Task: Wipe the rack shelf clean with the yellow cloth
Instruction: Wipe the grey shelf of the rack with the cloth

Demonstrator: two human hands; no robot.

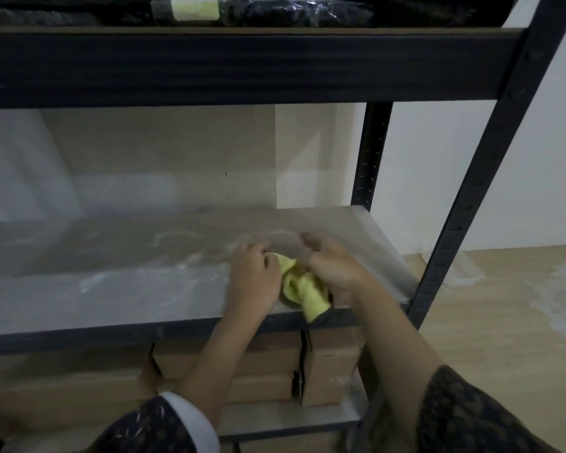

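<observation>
Fingers of the left hand [254, 279] and right hand [335, 266] curl round opposite ends of the yellow cloth [303, 291], which lies bunched at the front right edge of the shelf [111, 276], one tail hanging over it, seemingly being gathered into a pad for wiping. Beyond the hands, dusty streaks [174, 237] cross the shelf, suggesting most of the job remains; wrapped bundles [307, 11] sit on the upper shelf [242, 67].

Pale grey flat rack shelf board [111, 273]: horizontal, dusty, white smears across the surface. Crumpled yellow fabric cloth [303, 291]: bunched at its front right edge, one end overhanging.
</observation>
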